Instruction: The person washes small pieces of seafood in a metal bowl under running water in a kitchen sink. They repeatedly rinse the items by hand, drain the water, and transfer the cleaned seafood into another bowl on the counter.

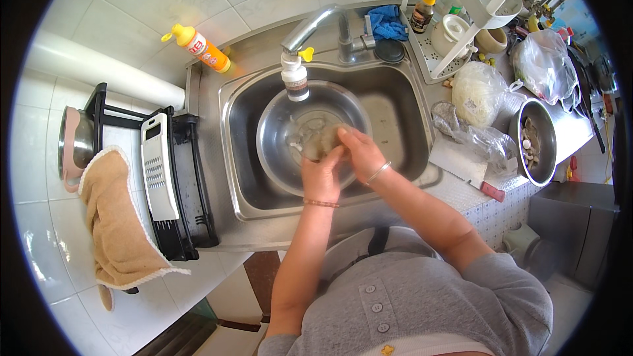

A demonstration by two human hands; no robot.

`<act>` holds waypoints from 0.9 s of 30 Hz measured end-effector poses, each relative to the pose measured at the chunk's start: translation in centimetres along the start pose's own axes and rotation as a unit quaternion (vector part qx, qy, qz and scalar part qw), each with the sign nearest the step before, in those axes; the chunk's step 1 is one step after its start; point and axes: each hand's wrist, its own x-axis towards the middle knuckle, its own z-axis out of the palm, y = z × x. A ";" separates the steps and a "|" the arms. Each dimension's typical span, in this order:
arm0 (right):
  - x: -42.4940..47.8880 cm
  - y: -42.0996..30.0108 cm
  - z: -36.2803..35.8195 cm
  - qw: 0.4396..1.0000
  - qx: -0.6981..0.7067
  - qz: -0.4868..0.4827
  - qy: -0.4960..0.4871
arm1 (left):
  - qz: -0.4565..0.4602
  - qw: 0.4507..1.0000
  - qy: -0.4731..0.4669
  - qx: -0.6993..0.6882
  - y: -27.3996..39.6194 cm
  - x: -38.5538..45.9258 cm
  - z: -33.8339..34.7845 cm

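Both hands are over a round stainless steel basin (pixel 271 158) that sits in the metal sink (pixel 395 158). Between them they hold a greyish-brown piece of food (pixel 321 142), blurred, so its exact kind is unclear. My left hand (pixel 321 178) grips it from the near side, with a beaded bracelet at the wrist. My right hand (pixel 365 155) has its fingers on the piece's right side, and a silver bangle circles that wrist. Pale bits (pixel 301 126) show in the basin's bottom. The faucet (pixel 316 24) ends in a white filter (pixel 295 81) above the basin's far part.
Right of the sink lie a cleaver (pixel 460 163), a crumpled plastic bag (pixel 487 146) and a steel bowl (pixel 550 158) of brownish-grey pieces. A bagged white food (pixel 477 94) sits behind. An orange bottle (pixel 203 49) stands far left; a grater (pixel 158 168) rests in the left rack.
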 end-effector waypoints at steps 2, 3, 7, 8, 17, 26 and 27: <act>0.9 0.5 -1.2 0.995 -0.072 -0.034 -0.067 | 0.036 0.999 0.023 0.028 -0.1 0.6 -1.0; 1.0 0.3 -1.2 0.988 -0.108 -0.048 -0.100 | 0.054 0.997 0.037 0.043 -0.4 0.8 -1.6; 0.5 -1.0 -0.4 0.976 -0.216 -0.028 -0.028 | 0.055 0.986 0.125 0.098 -0.8 0.6 -1.8; 0.9 -0.6 -0.7 0.974 -0.226 -0.003 -0.006 | 0.052 0.985 0.123 0.108 -1.0 0.6 -1.9; 5.2 3.2 -4.8 0.865 -0.464 0.110 -0.155 | -0.157 0.963 0.173 -0.131 -3.1 3.8 -10.1; 15.4 6.5 -7.5 0.757 -0.646 0.095 -0.020 | -0.194 0.959 0.202 -0.039 -5.4 8.2 -18.0; 16.7 7.3 -8.1 0.737 -0.674 0.045 -0.032 | -0.209 0.952 0.225 -0.003 -5.8 8.9 -18.5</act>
